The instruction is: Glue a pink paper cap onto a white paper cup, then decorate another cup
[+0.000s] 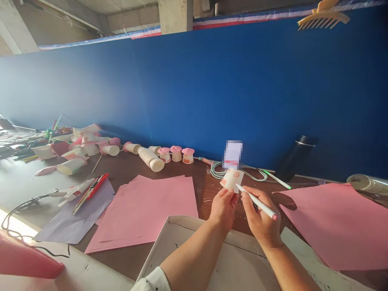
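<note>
My left hand (pixel 223 206) grips a white paper cup (pixel 232 180) by its lower part, fingers closed round it. Orange-pink window and door shapes are drawn on the cup's side. In my right hand (pixel 263 216) is a white marker pen (pixel 259 204) with a pink end; its tip points at the cup's side, and I cannot tell whether it touches. Behind the cup lies a coiled pale cable (pixel 216 170). Three small cup houses with pink roofs (pixel 176 153) stand in a row further left, by the blue panel.
Pink paper sheets (pixel 151 206) lie left, another cut pink sheet (pixel 339 222) right. A cutter knife (pixel 91 193) and a glue gun (pixel 71 190) rest on grey paper. Stacked cups (pixel 150 159), a green-tipped marker (pixel 277 179), a dark bottle (pixel 294 157) and a blue panel (pixel 194 89) stand beyond.
</note>
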`<state>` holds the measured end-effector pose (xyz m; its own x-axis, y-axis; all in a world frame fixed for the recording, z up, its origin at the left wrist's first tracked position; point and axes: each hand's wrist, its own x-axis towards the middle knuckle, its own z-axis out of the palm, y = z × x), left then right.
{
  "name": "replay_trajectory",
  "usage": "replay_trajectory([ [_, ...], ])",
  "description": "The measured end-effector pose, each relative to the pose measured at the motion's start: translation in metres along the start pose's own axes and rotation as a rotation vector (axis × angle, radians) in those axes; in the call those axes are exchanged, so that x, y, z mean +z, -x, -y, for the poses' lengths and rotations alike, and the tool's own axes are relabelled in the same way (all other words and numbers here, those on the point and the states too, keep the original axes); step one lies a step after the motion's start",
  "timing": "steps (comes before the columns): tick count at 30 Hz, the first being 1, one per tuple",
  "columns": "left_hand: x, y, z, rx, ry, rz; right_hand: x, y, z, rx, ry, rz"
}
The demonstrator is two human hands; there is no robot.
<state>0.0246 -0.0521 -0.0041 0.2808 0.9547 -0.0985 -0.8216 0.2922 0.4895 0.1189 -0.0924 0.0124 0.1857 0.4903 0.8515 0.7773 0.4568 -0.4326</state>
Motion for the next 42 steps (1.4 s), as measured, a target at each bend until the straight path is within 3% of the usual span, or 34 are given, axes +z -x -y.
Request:
replay_trajectory([
  [15, 0.0006, 0.0003, 0.0008, -0.001, -0.029, 0.094, 0.0036, -0.0001, -0.0009, -0.009, 0.083, 0.017],
  [42, 0.0036, 0.0022, 0.0014, -0.028, -0.076, 0.096, 0.0033, -0.0005, -0.0027, -0.002, 0.147, 0.046],
])
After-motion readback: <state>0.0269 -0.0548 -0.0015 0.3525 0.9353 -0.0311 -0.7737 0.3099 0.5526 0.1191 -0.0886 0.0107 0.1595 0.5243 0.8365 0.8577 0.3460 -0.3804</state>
